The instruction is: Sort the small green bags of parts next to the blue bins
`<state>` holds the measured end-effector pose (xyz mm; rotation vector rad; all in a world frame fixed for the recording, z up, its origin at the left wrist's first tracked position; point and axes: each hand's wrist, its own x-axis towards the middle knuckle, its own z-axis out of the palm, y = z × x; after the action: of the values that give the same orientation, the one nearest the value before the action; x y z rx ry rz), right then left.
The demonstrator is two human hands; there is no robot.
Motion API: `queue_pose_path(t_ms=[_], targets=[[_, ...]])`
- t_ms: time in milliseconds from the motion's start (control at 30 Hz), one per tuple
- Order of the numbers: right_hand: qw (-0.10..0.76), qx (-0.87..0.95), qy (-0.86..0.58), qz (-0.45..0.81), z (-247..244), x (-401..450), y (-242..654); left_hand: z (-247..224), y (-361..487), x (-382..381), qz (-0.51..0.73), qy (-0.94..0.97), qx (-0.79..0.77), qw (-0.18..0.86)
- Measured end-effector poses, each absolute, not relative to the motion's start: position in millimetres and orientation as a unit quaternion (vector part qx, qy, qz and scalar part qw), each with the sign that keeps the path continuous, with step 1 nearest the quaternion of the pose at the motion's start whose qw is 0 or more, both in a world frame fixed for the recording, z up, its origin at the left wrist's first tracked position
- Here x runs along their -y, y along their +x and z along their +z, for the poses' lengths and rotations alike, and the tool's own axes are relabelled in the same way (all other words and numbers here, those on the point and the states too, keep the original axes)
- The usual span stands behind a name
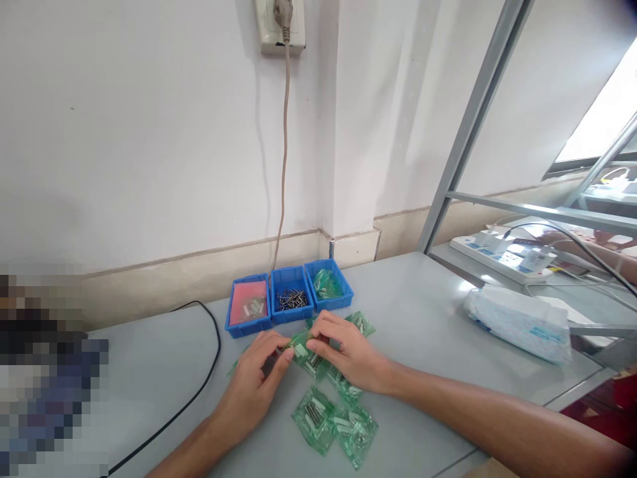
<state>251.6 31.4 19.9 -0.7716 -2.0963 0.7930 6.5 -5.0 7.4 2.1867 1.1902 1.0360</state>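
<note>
Between my hands is a green plastic bag (301,353) with white pieces and dark screws showing through it. My left hand (259,375) pinches its left edge between thumb and fingertips. On the other side my right hand (348,352) grips the bag's upper right edge. Several more filled green bags lie close by, one (313,418) below my hands and another (356,431) beside it. Just beyond stand three blue bins: the left bin (249,327) has a pink sheet and white pieces, the middle bin (292,315) loose screws, the right bin (338,302) green bags.
A black cable (219,338) runs across the table (149,372) at left. Tissue pack (517,325) and power strip (502,259) are at right, near a metal frame (462,119). Part of a person's arm (592,252) shows behind it. A blurred patch covers the far left.
</note>
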Motion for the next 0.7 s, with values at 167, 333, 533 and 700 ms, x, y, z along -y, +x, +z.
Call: queue_pose_path(t_ms=[167, 333, 533, 700], targets=[[0.378, 0.813, -0.307, 0.318, 18, -30, 251, 12, 8, 8, 0.365, 0.802, -0.423, 0.209], [0.364, 0.787, -0.332, 0.370, 19, -26, 251, 13, 8, 9, 0.360, 0.810, -0.413, 0.207], [0.378, 0.781, -0.317, 0.382, 26, -22, 254, 5, 5, 11, 0.363, 0.788, -0.450, 0.210], [0.368, 0.815, -0.304, 0.327, 30, -23, 254, -1, 3, 12, 0.374, 0.777, -0.456, 0.222]])
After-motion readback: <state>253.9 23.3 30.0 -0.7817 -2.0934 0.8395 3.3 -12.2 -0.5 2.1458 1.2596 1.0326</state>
